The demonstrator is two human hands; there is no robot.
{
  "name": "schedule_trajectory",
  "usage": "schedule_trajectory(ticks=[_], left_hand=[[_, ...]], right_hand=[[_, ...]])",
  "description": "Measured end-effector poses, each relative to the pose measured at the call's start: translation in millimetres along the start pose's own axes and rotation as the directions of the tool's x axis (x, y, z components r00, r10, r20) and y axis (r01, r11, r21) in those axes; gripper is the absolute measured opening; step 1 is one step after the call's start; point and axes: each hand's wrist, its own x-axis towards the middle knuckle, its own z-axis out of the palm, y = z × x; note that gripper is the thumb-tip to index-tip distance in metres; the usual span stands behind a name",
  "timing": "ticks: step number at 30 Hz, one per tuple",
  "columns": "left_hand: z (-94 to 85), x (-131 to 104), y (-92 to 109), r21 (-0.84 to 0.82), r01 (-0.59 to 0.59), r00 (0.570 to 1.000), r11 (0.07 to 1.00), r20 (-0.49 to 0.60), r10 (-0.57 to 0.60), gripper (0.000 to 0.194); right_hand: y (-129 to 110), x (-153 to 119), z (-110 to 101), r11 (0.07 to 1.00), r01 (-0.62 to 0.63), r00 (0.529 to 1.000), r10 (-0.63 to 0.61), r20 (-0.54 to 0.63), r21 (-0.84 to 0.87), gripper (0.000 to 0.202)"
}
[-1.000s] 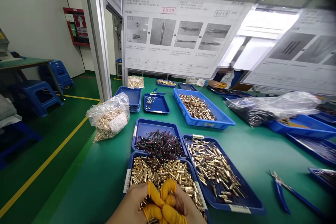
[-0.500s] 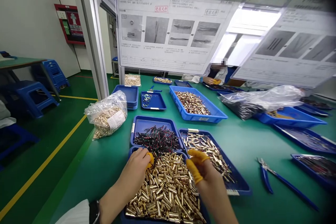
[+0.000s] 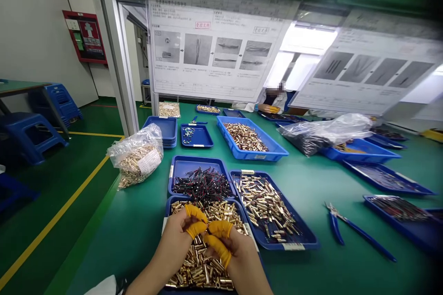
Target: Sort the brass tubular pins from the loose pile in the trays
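Observation:
My left hand (image 3: 185, 230) and my right hand (image 3: 230, 244) meet above a blue tray of brass sleeves (image 3: 204, 267). Yellow finger cots cover the thumb and forefinger of each. Both hands are closed in a pinch, fingertips nearly touching; whatever sits between them is too small or hidden to name. Just beyond, a tray holds short dark wires with some red and green (image 3: 204, 183). To the right lies a tray of brass pieces (image 3: 266, 203), some with dark ends.
Blue-handled pliers (image 3: 356, 233) lie at the right. Behind stand a large blue bin (image 3: 273, 151) of metal parts, a small tray (image 3: 202, 140), stacked trays (image 3: 161, 124) and a plastic bag of parts (image 3: 136, 161). A co-worker's hand (image 3: 270, 109) shows across the table.
My right hand has come left from beside the right-hand tray to meet my left hand over the brass sleeves. My left hand has shifted slightly toward the near side.

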Motion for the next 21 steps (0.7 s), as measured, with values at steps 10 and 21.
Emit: schedule_trajectory(ticks=[10, 21], left_hand=[[1.5, -4.8, -5.3, 0.366, -0.126, 0.991, 0.922, 0.093, 0.099, 0.008], [3.6, -3.4, -5.9, 0.220, -0.117, 0.990, 0.969, 0.103, 0.096, 0.013]], right_hand=[[-2.5, -0.9, -0.1, 1.000, -0.018, 0.999, 0.018, -0.031, -0.002, 0.011], [-0.4, -2.6, 1.7, 0.999, 0.047, 0.998, -0.047, 0.033, 0.000, 0.010]])
